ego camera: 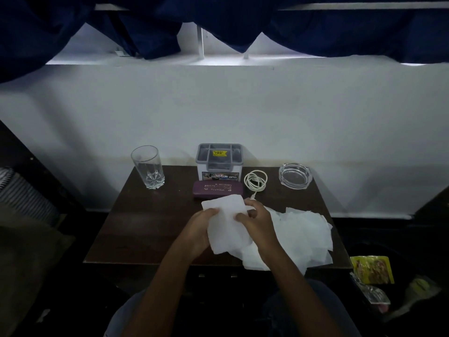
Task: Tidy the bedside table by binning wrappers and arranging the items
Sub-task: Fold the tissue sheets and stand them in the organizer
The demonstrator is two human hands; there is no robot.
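Observation:
Both hands hold one white tissue sheet (224,215) above the dark wooden bedside table (145,227). My left hand (201,223) grips its left edge; my right hand (255,217) pinches its right side. Several more white tissues (301,234) lie in a loose pile on the table's right front part. Behind them stand a drinking glass (147,166), a grey organiser box (219,161), a purple spectacle case (218,189), a coiled white cable (255,181) and a glass ashtray (294,175).
A dark bin (413,276) at the lower right holds a yellow wrapper (371,268) and a clear wrapper (374,294). A white wall rises right behind the table, with blue curtains (218,20) above. Striped fabric (21,193) lies at the left.

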